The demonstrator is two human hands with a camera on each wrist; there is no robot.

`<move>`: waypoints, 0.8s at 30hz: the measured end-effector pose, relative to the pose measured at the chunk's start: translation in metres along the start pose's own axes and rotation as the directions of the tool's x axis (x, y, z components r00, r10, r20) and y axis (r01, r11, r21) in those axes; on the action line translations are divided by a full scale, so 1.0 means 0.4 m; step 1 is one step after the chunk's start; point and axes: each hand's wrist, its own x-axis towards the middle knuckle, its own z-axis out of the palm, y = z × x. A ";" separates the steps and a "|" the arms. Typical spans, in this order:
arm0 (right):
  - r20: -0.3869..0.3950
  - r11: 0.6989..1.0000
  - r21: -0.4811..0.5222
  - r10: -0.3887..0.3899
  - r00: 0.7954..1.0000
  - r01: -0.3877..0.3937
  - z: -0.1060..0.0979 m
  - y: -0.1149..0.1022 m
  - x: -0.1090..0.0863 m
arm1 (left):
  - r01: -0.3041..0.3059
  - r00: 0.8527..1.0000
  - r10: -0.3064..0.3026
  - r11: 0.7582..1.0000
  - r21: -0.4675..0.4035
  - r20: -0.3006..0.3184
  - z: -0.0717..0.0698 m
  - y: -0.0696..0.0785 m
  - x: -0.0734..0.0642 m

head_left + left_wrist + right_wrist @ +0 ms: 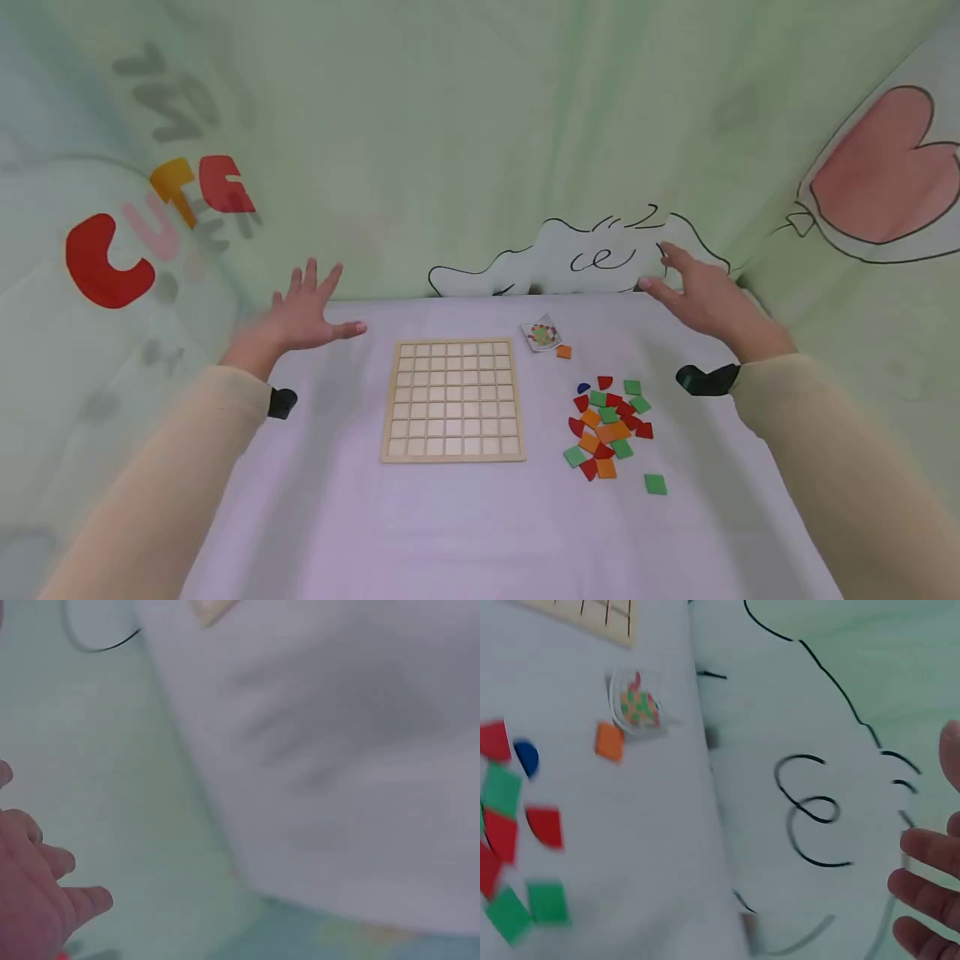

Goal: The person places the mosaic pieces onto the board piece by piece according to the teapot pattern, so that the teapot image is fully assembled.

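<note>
My left hand [302, 318] is held up over the far left of the table, fingers spread and nothing in them. Raised past the far right side, my right hand [707, 298] also holds nothing, its fingers extended. Between them lies a square wooden grid board [517, 400] with rows of bare cells. To its right is a loose pile of flat pieces: green squares [655, 484], orange squares [606, 468], red quarter-round pieces [588, 470] and a blue half-round piece [583, 388]. Behind the pile sits a small printed picture card [542, 333] beside a lone orange square [564, 352].
A white cloth covers the table [450, 533]. Pale green curtains [420, 150] hang at the back and sides, with coloured letters [112, 262] on the left and a heart balloon drawing [877, 175] on the right. A black wrist strap [705, 381] shows at the right sleeve.
</note>
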 end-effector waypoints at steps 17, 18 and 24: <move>-0.085 0.913 0.402 0.118 0.989 -0.074 0.299 0.048 0.032 | -0.048 0.986 0.078 0.980 -0.194 0.149 0.402 0.001 0.107; -0.074 0.909 0.407 0.127 0.989 -0.087 0.306 0.049 0.029 | -0.049 0.984 0.079 0.982 -0.183 0.158 0.408 0.005 0.107; -0.057 0.904 0.410 0.161 0.985 -0.124 0.317 0.057 0.017 | -0.065 0.979 0.087 0.990 -0.124 0.184 0.409 0.023 0.103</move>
